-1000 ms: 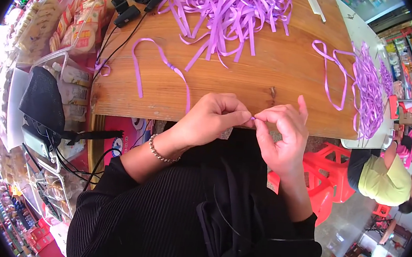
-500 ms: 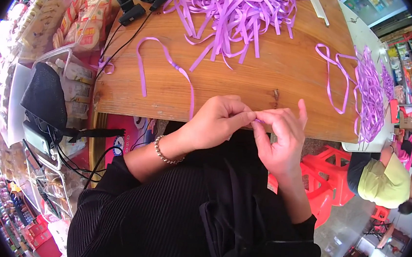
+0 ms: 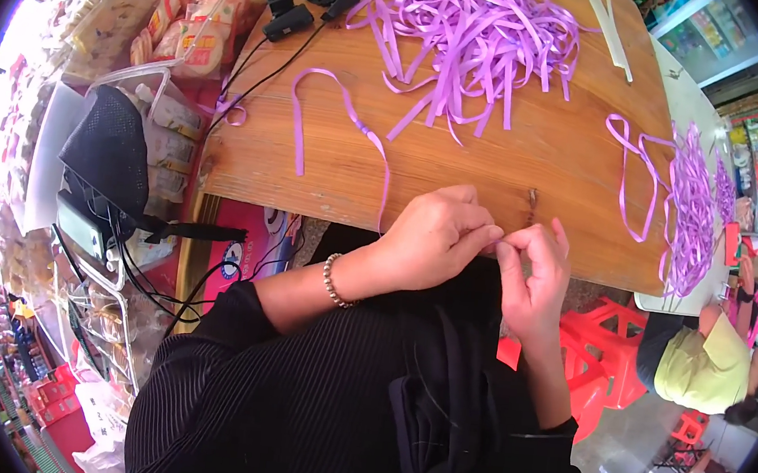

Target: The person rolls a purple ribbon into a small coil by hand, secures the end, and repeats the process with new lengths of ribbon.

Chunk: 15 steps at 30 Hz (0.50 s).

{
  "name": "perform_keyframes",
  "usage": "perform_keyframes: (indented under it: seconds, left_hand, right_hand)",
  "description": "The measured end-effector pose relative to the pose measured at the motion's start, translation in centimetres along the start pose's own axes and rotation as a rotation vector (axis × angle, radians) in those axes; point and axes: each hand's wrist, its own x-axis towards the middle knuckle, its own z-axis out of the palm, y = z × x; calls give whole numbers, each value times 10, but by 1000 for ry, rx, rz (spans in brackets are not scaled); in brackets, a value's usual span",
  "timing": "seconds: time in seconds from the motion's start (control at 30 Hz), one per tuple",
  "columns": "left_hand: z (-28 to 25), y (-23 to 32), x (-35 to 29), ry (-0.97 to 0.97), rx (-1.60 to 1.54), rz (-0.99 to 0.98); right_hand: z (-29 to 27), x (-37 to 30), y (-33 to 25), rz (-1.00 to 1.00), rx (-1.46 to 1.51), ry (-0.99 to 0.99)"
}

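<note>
Just past the near table edge, my left hand [image 3: 445,238] and my right hand [image 3: 534,273] meet, thumbs and forefingers pinched together. Between the fingertips shows a tiny bit of purple ribbon [image 3: 498,242]; the rest of it is hidden by the fingers. Left of my hands, a single purple ribbon [image 3: 348,99] curves over the table, with a small knot partway along, and one end runs down to the edge beside my left wrist. Farther back lies a big tangled heap of purple ribbons [image 3: 482,43].
A bundle of purple ribbons [image 3: 692,214] hangs at the right, beside a looped strand. Black cabled devices [image 3: 286,14] lie at the back left. Bagged snacks [image 3: 193,40] and a black mesh cap [image 3: 107,145] stand left. Red stools [image 3: 603,355] and a person in yellow [image 3: 701,368] are right.
The view has shifted, so the table and its things sit farther right and lower. My hands stay pinched together, with the fingers of the right hand curled in slightly more.
</note>
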Motion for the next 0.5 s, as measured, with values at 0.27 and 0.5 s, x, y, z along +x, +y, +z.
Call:
perform_keyframes:
  seconds: [0.27, 0.5]
  left_hand:
    - [-53, -35, 6, 353, 503, 191]
    - [-91, -71, -14, 464, 771, -29]
  right_hand:
    - [-25, -9, 40, 330, 325, 300]
    - [-36, -12, 66, 443, 425, 363]
